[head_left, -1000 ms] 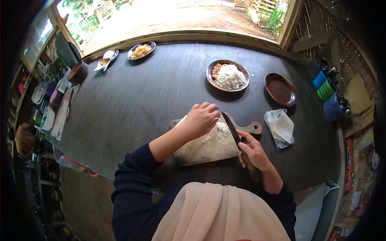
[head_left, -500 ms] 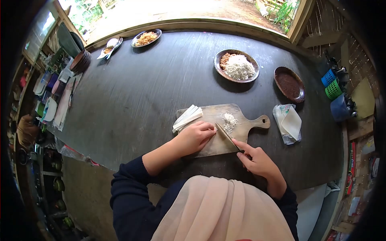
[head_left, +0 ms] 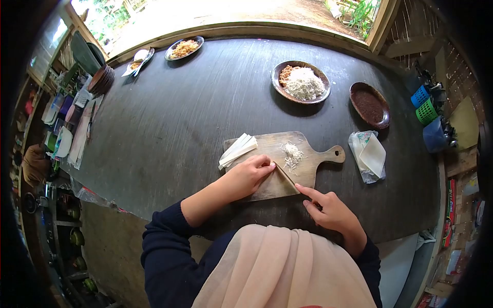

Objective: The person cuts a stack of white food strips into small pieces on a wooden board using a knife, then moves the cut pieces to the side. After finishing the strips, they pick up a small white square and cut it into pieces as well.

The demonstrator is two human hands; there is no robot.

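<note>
A wooden cutting board lies on the dark table, its handle pointing right. My left hand is closed on the board, its fingertips pressing a thin white strip that is mostly hidden under them. My right hand grips a knife, its handle covered by the fingers. The blade slants across the board, with the tip close beside my left fingertips. Several long white strips lie at the board's upper left. A small heap of fine white shreds sits right of the blade.
Beyond the board stands a plate with white shreds and brownish food. To the right are a brown oval dish and a plastic packet with pale sheets. Far left, a plate of shredded food and stacked brown dishes stand.
The knife has shifted slightly toward me, and its tip now sits right against my left fingertips. My left hand and the shreds stay nearly in place; the view has shifted a little.
</note>
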